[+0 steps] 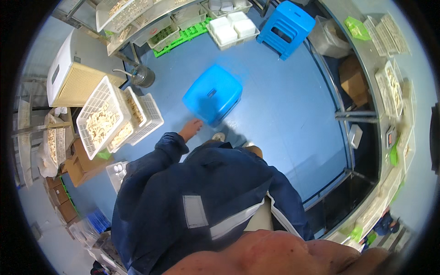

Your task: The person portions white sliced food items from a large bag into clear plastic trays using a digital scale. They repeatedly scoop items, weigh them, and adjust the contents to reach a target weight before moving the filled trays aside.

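Observation:
My left hand (191, 129) hangs low beside the near left corner of a blue plastic stool (213, 90). Nothing is visible in it, and its fingers are loosely apart. Whether the fingertips touch the stool, I cannot tell. A shadow falls across the stool's seat, which has a slot in its middle. My right hand is out of view; only the dark blue right sleeve (288, 201) shows. To the left of my left hand stand stacked white perforated plastic baskets (118, 92), holding many small pale pieces (100, 123).
Another blue stool (287, 29) stands farther off, beside a basket of white boxes (233, 28). A metal-framed workbench (373, 103) with baskets runs along the right. At left are a white appliance (74, 74), a metal canister (143, 76) and a cardboard box (84, 166).

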Tool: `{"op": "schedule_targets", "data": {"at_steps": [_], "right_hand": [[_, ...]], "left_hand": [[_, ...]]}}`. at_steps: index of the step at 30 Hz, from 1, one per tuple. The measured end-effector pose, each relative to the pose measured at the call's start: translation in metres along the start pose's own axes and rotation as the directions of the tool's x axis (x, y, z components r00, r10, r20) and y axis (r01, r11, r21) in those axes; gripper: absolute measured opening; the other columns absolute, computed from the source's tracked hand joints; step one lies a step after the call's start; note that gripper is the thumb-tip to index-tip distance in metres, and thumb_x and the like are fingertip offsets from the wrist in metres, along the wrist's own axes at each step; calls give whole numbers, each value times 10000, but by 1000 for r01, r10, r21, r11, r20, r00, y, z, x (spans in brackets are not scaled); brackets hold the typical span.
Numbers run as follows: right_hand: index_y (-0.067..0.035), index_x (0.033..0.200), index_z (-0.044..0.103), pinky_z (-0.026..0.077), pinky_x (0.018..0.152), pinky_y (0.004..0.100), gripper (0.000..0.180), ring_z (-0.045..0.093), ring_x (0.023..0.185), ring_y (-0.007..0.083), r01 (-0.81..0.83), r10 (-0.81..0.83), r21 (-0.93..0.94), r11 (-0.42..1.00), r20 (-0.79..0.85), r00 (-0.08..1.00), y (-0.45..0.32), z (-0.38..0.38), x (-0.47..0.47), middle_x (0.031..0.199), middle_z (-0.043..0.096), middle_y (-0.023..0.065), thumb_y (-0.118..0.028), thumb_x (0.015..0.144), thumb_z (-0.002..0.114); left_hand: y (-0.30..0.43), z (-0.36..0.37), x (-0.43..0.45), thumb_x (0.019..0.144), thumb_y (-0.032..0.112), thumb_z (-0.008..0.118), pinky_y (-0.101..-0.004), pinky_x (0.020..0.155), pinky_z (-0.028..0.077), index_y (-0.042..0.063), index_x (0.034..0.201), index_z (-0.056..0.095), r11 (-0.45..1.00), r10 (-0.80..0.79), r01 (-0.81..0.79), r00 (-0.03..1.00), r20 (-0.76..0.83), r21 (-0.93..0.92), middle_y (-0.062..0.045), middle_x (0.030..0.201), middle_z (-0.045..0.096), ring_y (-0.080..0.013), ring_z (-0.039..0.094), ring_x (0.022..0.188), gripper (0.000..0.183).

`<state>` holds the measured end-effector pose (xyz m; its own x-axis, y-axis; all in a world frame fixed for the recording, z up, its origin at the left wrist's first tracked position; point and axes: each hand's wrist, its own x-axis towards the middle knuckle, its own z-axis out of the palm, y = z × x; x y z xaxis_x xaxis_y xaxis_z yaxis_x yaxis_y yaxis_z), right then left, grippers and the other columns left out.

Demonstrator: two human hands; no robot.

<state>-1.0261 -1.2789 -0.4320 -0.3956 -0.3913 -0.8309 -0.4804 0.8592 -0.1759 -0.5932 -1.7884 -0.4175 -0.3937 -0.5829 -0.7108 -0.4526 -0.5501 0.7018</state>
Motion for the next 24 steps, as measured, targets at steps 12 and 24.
{"op": "schedule_targets", "data": {"at_steps": [12, 24], "right_hand": [[-58, 836, 637, 455, 563, 300, 281, 589, 660, 129, 244, -155, 307, 920, -287, 946, -56, -433, 314, 737, 622, 38, -291, 965, 549], [-117, 1166, 643, 561, 715, 332, 283, 665, 858, 194, 809, -762, -26, 587, 323, 562, -436, -561, 463, 1131, 630, 76, -281, 939, 598]], "left_hand": [[34, 104, 169, 822, 166, 610, -440, 626, 479, 19, 847, 600, 972, -220, 234, 944, -245, 31, -148, 766, 610, -286, 622, 701, 150], [131, 119, 267, 913, 194, 543, -452, 824, 478, 8, 1015, 633, 897, 211, -105, 955, -207, 428, -196, 999, 643, -393, 603, 944, 230]]}}
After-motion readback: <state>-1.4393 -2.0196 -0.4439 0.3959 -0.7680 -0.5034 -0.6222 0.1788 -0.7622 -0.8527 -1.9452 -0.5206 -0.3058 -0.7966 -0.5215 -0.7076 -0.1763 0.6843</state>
